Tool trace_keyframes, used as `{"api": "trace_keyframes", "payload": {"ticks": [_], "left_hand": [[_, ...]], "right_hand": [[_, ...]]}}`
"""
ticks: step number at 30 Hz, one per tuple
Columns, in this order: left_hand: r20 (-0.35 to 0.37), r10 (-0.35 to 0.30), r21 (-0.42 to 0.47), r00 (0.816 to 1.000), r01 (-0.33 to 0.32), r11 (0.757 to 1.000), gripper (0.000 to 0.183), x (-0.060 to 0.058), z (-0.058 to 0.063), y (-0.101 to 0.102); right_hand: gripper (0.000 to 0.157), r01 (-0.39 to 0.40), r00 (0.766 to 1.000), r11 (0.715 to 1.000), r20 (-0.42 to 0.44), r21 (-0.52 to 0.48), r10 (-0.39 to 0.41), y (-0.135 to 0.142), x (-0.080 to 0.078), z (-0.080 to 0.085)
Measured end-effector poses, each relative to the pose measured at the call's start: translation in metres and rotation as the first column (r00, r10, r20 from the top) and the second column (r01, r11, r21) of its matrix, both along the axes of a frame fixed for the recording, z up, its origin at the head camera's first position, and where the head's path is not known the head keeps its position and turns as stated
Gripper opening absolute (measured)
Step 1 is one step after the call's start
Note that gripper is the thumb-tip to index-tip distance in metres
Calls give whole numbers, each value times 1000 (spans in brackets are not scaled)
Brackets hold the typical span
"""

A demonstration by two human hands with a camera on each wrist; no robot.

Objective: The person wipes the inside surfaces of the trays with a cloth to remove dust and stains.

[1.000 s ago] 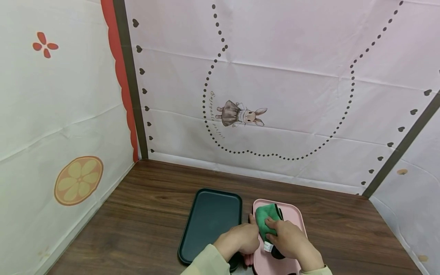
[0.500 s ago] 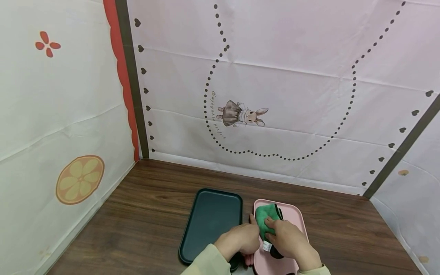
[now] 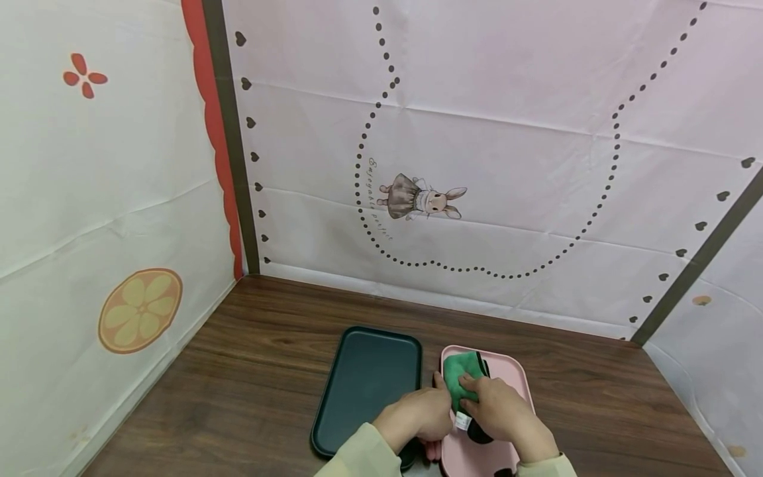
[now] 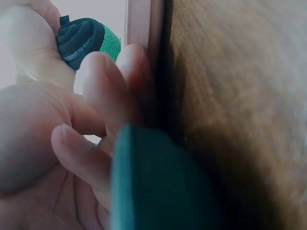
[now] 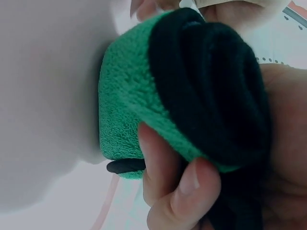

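Note:
A green towel (image 3: 457, 371) with black edging and a white tag (image 3: 462, 421) lies bunched up on the pink tray (image 3: 512, 366). My right hand (image 3: 503, 407) grips its right side, fingers bent over the green pile. In the right wrist view the towel (image 5: 127, 105) shows as a thick roll with its black end turned outward. My left hand (image 3: 420, 412) is at the pink tray's left rim, one finger pointing away along it. In the left wrist view its bent fingers (image 4: 103, 81) overlap the pink rim, and I cannot tell whether they grip it.
A dark green tray (image 3: 372, 384) stands just left of the pink one, partly under my left forearm. Both are on a brown wooden table (image 3: 238, 371). Printed white cloth walls (image 3: 507, 172) rise at the back and sides. A black patch (image 3: 504, 472) shows at the pink tray's near end.
The towel's tag and black near end have shifted slightly away from me and left. Both hands stay in nearly the same places; the head view has turned a little.

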State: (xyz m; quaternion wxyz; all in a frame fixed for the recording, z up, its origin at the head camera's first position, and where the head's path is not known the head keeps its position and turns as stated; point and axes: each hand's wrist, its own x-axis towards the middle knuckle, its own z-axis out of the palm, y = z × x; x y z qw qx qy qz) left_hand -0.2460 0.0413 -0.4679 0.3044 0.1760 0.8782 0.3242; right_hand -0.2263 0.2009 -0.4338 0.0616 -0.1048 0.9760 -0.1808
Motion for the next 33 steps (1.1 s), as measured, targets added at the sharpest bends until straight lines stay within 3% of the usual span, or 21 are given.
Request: {"api": "trace_keyframes", "payload": {"ticks": [9, 33], "left_hand": [[-31, -1, -8, 1000, 0, 1000, 79, 1, 1, 0], [-7, 6, -48, 1000, -6, 999, 75, -1, 2, 2]], "right_hand": [[38, 14, 1000, 1000, 19, -13, -14, -1, -5, 0], [40, 61, 996, 998, 72, -3, -60, -5, -16, 0]]}}
